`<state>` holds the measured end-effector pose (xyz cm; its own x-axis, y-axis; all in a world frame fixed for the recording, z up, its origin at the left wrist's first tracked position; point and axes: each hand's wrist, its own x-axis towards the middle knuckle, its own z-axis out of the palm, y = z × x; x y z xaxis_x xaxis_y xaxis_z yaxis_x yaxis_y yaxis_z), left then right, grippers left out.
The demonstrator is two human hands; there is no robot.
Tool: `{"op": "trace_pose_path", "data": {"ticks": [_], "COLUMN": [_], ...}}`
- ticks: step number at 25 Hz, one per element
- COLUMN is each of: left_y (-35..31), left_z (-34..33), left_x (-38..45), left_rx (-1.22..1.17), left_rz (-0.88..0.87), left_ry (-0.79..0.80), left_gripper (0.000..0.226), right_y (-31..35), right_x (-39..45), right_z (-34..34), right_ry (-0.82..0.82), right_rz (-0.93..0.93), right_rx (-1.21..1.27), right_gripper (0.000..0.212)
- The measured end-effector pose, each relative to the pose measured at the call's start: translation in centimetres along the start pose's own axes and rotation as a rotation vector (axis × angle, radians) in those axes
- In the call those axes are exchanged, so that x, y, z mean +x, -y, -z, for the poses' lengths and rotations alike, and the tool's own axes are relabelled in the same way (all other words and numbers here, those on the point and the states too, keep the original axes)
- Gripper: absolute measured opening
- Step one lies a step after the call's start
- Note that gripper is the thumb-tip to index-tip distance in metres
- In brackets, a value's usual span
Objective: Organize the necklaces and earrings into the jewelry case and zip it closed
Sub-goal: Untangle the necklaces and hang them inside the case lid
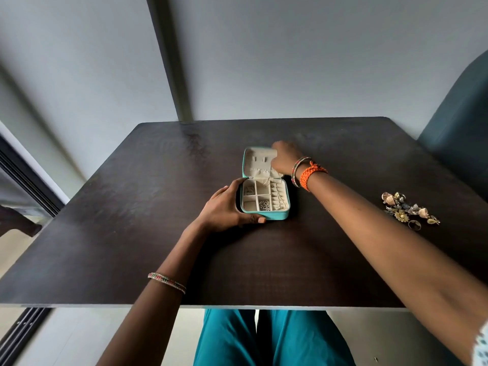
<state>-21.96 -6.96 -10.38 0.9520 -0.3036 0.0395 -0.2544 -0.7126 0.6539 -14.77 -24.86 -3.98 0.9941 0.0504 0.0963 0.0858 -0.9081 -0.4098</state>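
The turquoise jewelry case (264, 198) is seen open near the middle of the dark table (132, 207), its lid (260, 162) standing up. Its near left edge is clasped by the left hand (224, 210), the fingers wrapped round the base. The lid's right side is touched by the right hand (285, 159); whether its grip is pinched on anything cannot be told. Some chains are already laid in the compartments. A heap of earrings and rings (408, 208) is left on the table well to the right, so sorting is judged partly done and zipping is not yet begun
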Motion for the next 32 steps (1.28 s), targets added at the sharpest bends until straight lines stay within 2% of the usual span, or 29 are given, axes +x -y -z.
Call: {"op": "trace_pose_path", "data": {"ticks": [2,4,6,8,10,13,18,22,27,30,32], "left_y": [0.0,0.0,0.0,-0.1,-0.4,-0.6,-0.8,-0.4,-0.1,0.7,1.3], "left_z": [0.0,0.0,0.0,-0.1,-0.1,0.0,0.1,0.8,1.2,1.8,1.9], "left_x": [0.0,0.1,0.1,0.0,-0.1,-0.2,-0.2,-0.3,-1.9,-2.8,-3.5], "left_rx": [0.014,0.02,0.02,0.02,0.031,0.021,0.018,-0.038,-0.036,-0.087,-0.078], "left_rz": [-0.003,-0.001,0.005,-0.005,-0.02,-0.037,-0.041,0.024,0.042,0.059,0.069], "left_ry": [-0.001,-0.003,-0.009,-0.007,-0.012,-0.033,-0.012,0.069,0.031,0.002,-0.031], "left_gripper": [0.112,0.111,0.11,0.109,0.106,0.104,0.104,0.109,0.113,0.117,0.116], "right_y": [1.8,3.8,5.1,5.3,5.0,4.8,5.0,6.4,7.5,7.3,7.0], "right_x": [-1.0,-2.8,-4.2,-5.1,-5.2,-4.8,-4.2,-4.5,-5.2,-5.1,-5.2], "right_z": [2.0,3.5,3.1,1.1,-0.9,-1.6,-2.2,-2.6,-3.6,-4.5,-5.0], "right_ry": [-0.11,-0.13,0.034,0.19,0.23,0.201,0.181,0.173,0.171,0.162,0.124], "right_rz": [0.083,0.209,0.249,0.245,0.247,0.218,0.146,0.117,0.215,0.303,0.299], "right_rx": [0.0,-0.057,-0.243,-0.43,-0.501,-0.484,-0.436,-0.432,-0.421,-0.299,-0.183], "right_gripper": [0.036,0.029,0.023,0.036,0.042,0.035,0.036,0.041,0.039,0.032,0.023]}}
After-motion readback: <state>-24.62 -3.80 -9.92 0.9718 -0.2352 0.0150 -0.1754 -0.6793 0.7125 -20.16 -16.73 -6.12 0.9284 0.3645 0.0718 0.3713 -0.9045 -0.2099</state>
